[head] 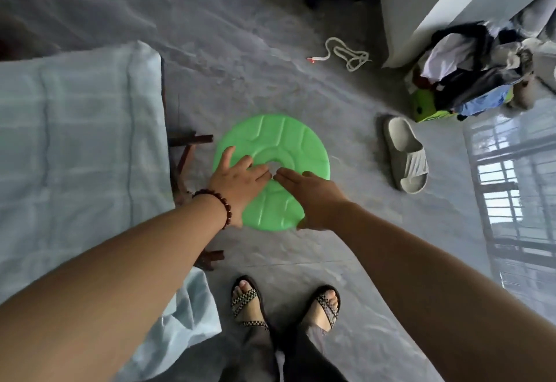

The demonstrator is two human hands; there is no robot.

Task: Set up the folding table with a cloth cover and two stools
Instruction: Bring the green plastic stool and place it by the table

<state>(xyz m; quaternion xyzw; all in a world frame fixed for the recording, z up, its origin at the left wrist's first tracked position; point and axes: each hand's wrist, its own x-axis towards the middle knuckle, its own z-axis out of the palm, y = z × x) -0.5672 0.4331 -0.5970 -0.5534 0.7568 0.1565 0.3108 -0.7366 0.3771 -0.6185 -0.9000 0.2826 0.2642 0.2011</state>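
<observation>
Green stool (279,141) stands between cloth-covered table (90,141) and grey slipper (406,156), rope (346,53) beyond.

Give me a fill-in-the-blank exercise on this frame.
The left hand and right hand press flat on a round ____ stool seat.
A light ____ cloth covers the table.
The beaded bracelet sits on the ____ wrist.
The grey slipper lies to the stool seat's ____.
Missing: green; blue; left; right.
</observation>
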